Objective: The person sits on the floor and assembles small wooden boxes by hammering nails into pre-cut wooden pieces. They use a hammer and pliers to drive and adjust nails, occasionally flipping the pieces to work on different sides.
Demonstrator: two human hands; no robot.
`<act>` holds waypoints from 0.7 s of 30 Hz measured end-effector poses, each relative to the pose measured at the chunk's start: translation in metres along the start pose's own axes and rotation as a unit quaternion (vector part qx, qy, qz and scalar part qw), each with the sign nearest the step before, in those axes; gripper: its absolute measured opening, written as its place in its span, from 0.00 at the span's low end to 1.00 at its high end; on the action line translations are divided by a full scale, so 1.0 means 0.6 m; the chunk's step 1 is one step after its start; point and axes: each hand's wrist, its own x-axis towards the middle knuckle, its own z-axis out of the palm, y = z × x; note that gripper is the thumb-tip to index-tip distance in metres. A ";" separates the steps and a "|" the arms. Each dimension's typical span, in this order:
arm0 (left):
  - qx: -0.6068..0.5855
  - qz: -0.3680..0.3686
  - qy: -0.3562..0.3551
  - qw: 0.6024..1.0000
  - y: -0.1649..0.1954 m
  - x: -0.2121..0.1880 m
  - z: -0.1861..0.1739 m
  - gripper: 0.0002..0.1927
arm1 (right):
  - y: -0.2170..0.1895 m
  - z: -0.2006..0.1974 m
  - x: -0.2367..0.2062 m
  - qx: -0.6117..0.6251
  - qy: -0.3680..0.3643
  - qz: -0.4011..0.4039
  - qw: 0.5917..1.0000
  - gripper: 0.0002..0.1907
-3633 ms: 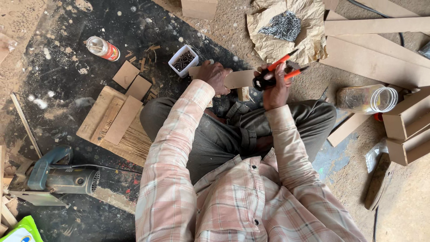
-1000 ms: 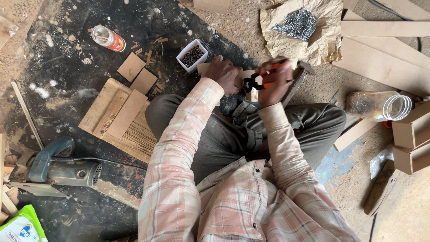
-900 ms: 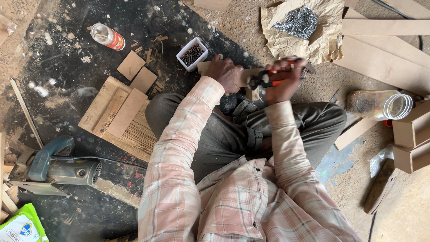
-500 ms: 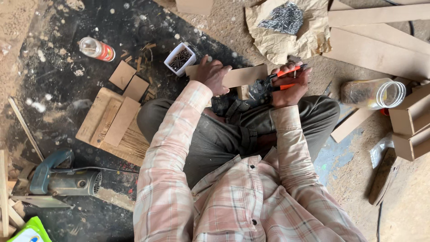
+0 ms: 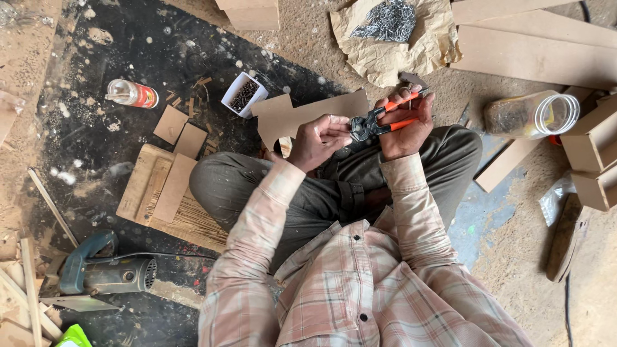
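I sit cross-legged on the floor. My right hand [image 5: 403, 126] grips the orange handles of a pair of pincers [image 5: 376, 120], whose dark jaws point left. My left hand [image 5: 317, 140] has its fingertips right at the jaws, pinching something too small to make out. A flat cut-out piece of brown board [image 5: 302, 114] lies across my knee just behind the left hand. A small white box of nails [image 5: 243, 95] stands on the floor just beyond the board.
A crumpled paper with a heap of nails [image 5: 392, 19] lies ahead. A clear plastic jar [image 5: 533, 114], wooden boxes [image 5: 594, 154] and planks [image 5: 533, 54] are on the right. A spray can [image 5: 132, 94], board offcuts [image 5: 180, 132] and a power saw [image 5: 96, 275] lie on the left.
My hands have come closer together and lower over my lap. The left hand has left the board's edge and now meets the pincer jaws.
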 end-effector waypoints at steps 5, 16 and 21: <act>-0.018 0.030 0.083 0.996 0.041 -0.019 0.017 0.11 | -0.002 0.031 -0.019 -0.033 -0.001 -0.009 0.999 0.19; -0.055 0.029 0.091 0.994 0.031 -0.039 0.016 0.12 | 0.006 0.060 -0.039 -0.080 -0.032 -0.005 0.996 0.22; -0.296 -0.115 0.051 0.947 -0.012 -0.049 0.030 0.18 | 0.004 0.068 -0.050 -0.120 -0.052 -0.022 0.991 0.24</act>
